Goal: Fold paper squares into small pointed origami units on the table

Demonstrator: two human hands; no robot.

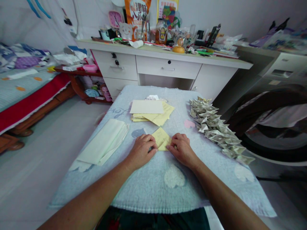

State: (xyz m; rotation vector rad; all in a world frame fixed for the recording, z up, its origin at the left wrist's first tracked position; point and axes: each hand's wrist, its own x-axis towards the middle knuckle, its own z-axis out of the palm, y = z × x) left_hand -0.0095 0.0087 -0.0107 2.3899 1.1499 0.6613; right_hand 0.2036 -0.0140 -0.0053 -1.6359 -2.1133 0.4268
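A small folded sheet of yellow paper point(162, 137) lies on the cloth-covered table, one corner pointing away from me. My left hand point(144, 147) pinches its left edge with curled fingers and thumb. At its right edge, my right hand point(181, 148) is closed on the paper in the same way. Just beyond sits a stack of yellow paper point(159, 118) with a white card point(146, 107) on top. To the left rests a folded pale green sheet point(104, 142). Several folded paper pieces point(216, 124) form a long row on the right.
The table wears a light blue cloth point(148, 191) with heart patterns. A white desk point(168, 65) crowded with jars and bags stands behind it. On the right is a washing machine point(275, 70); on the left, a bed point(28, 86) and a low wooden shelf point(79, 72).
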